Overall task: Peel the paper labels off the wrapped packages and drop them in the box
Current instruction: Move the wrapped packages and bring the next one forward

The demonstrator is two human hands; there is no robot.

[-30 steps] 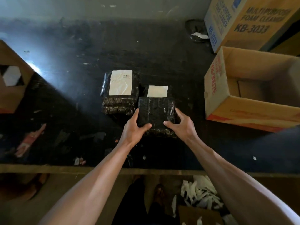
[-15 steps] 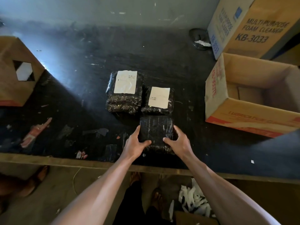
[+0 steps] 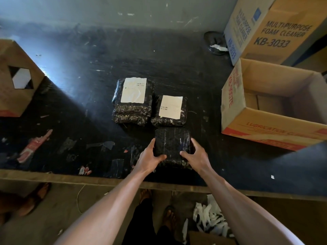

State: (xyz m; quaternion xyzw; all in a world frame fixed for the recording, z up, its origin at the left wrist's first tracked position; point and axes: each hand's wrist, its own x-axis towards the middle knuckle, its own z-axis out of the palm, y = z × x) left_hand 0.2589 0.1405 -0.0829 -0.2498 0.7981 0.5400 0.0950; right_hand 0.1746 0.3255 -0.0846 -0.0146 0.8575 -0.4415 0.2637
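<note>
Black table [image 3: 177,55] — hands [image 3: 149,157] [image 3: 196,156] seemingly round package [image 3: 172,144]

Location type: a storeroom or packing area. A worn black surface [image 3: 85,124] is carrying torn tape scraps [image 3: 35,145] and scratches. Shipping cartons are standing around it:

- At far right, a closed carton [image 3: 279,32] is showing the print "MULTIPURPOSE FOAM CLEANER KB-3033".
- Just nearer, an open carton [image 3: 265,127] is showing "LUBRICATION" in red.
- At left, a brown carton [image 3: 8,89] is showing a hexagonal cut-out.

Wrapped packages [image 3: 131,113] with barcoded paper labels [image 3: 134,90] are lying at the middle. A scuffed painted wall [image 3: 106,9] is closing the far side. White paper strips [image 3: 210,220] are lying on the bare floor [image 3: 53,218] at near right.
</note>
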